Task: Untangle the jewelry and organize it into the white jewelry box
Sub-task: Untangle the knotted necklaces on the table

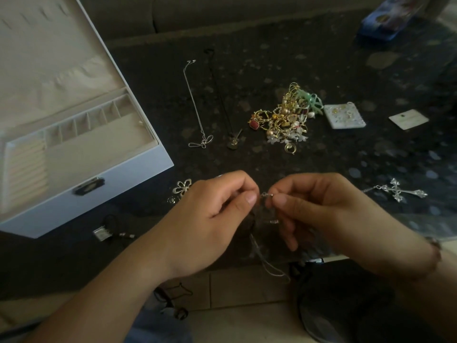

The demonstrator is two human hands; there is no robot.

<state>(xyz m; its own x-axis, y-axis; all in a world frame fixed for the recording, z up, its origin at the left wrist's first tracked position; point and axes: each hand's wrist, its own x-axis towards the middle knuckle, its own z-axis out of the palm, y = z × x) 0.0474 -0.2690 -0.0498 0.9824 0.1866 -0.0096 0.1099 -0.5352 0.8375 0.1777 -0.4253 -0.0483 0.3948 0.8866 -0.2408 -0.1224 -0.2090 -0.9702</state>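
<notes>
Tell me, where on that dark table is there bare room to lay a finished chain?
Bare tabletop lies between the white jewelry box and the silver necklace, and between the tangled pile and the cross pendant. It is crowded around both hands and the flower pendant.

It is dim where I sit; daylight glares off the glossy dark tabletop (408, 154) at my right. Edges bow and blur, and my fingers (251, 198) look soft.
</notes>
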